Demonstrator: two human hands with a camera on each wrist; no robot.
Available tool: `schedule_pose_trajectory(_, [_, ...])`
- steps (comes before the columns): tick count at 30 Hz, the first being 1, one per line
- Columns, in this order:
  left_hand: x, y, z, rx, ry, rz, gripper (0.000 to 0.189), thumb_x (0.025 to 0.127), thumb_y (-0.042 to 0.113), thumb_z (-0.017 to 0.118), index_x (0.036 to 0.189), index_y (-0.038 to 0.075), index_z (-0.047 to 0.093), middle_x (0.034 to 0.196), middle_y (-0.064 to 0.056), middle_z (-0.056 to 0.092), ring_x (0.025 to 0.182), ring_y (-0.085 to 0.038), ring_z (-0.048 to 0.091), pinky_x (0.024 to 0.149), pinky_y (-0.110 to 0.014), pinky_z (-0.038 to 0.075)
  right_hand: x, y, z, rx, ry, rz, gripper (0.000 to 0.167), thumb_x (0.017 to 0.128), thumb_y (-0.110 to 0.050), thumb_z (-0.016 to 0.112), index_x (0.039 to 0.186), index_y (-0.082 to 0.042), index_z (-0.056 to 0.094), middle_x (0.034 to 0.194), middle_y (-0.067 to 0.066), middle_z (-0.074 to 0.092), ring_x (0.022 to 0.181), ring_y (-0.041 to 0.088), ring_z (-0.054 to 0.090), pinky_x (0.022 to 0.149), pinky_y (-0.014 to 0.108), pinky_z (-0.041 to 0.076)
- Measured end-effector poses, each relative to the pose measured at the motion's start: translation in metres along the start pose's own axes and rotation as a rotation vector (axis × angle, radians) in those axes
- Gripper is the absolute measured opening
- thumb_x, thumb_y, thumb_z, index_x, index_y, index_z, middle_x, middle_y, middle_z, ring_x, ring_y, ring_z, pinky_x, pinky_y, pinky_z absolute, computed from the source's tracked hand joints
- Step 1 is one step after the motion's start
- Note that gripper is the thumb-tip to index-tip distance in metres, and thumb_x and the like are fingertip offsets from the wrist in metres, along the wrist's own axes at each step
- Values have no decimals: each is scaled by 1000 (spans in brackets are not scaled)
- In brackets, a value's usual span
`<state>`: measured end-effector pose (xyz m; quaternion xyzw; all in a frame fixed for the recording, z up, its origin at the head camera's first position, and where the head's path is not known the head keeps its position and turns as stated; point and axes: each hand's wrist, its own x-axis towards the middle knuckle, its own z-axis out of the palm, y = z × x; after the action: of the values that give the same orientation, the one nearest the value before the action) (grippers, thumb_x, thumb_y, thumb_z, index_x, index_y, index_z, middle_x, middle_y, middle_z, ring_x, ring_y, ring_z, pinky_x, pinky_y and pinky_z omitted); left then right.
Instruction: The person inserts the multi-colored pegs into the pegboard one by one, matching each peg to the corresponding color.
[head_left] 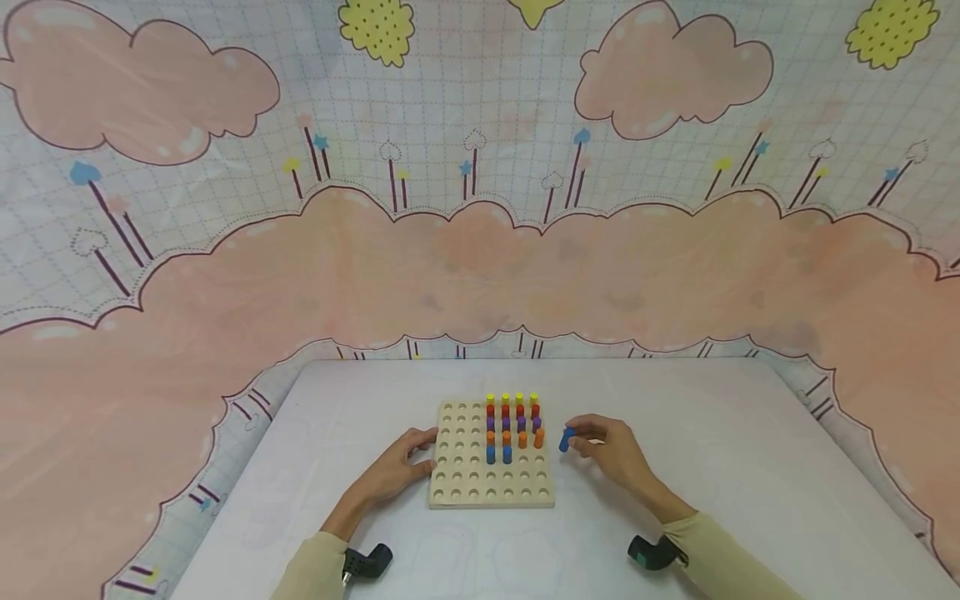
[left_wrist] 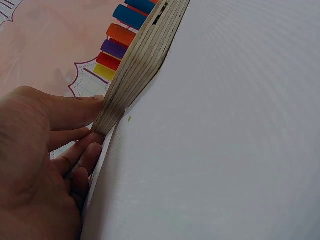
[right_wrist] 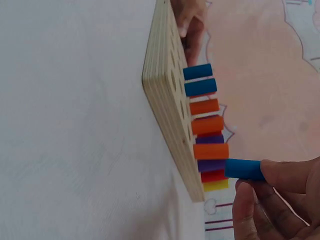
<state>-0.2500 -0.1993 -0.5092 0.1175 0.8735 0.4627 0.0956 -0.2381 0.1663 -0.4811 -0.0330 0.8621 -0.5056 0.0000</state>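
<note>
My right hand (head_left: 611,450) pinches a blue peg (head_left: 566,440) between thumb and fingers, just off the right side of a wooden pegboard (head_left: 491,504). The right wrist view shows this blue peg (right_wrist: 244,169) tilted and clear of the holes, overlapping the standing pegs from that angle. At the board's left edge, my left hand (head_left: 393,468) holds on with thumb and fingertips; its lower fingers (left_wrist: 80,186) curl beside the wood. Rows of yellow pegs (head_left: 506,399), red pegs (head_left: 506,411), purple pegs (head_left: 506,425) and orange pegs (head_left: 506,438) stand in the board, with two blue pegs (head_left: 507,455) in front.
Bare holes (head_left: 458,460) fill the board's left columns and its front rows. The board lies flat on a white table (head_left: 315,450). Behind rises a patterned cloth (head_left: 525,275) with pink clouds. Each wrist carries a black device (head_left: 654,552).
</note>
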Motion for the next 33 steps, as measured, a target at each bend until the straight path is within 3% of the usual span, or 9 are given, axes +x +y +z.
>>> schedule_pose_trajectory(9, [0, -1, -1, 9, -5, 5, 54, 91, 11, 67, 142, 8, 51, 124, -3, 58, 123, -27, 49, 115, -59, 30, -2, -15, 16, 21, -3, -14, 20, 87, -7, 73, 106, -9, 72, 100, 4, 73, 89, 15, 67, 71, 22, 55])
schedule_pose_trajectory(24, [1, -1, -1, 16, -7, 5, 55, 90, 13, 68, 142, 9, 51, 125, -3, 58, 124, -28, 50, 114, -59, 31, -1, -20, 42, 7, -24, -51, 17, 85, -5, 73, 100, -12, 75, 99, 2, 74, 93, 17, 67, 79, 29, 56])
schedule_pose_trajectory(33, [2, -1, -1, 7, -6, -19, 55, 90, 12, 67, 142, 11, 51, 122, 0, 58, 124, -23, 49, 115, -58, 30, -2, -19, 51, 23, -71, -67, 18, 86, -6, 72, 104, -9, 75, 102, 7, 75, 94, 21, 67, 73, 24, 56])
